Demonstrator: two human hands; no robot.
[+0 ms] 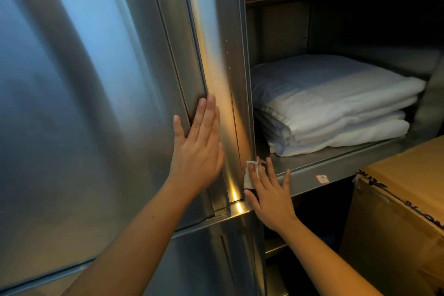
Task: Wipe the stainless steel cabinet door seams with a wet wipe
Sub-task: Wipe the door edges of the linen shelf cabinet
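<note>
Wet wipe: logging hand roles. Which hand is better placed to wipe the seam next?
Likely right: the right hand presses the wet wipe to the seam; the left hand lies flat on the door edge.

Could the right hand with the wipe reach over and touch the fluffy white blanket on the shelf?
Probably yes. The right hand is at the front edge of the shelf, the blanket lies just beyond, and nothing stands between them.

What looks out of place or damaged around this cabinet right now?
Nothing stands out; no spill or dent shows. The folded bedding lies neatly on the shelf. The left hand rests flat on the door, and the right hand presses the wet wipe against the cabinet post.
</note>
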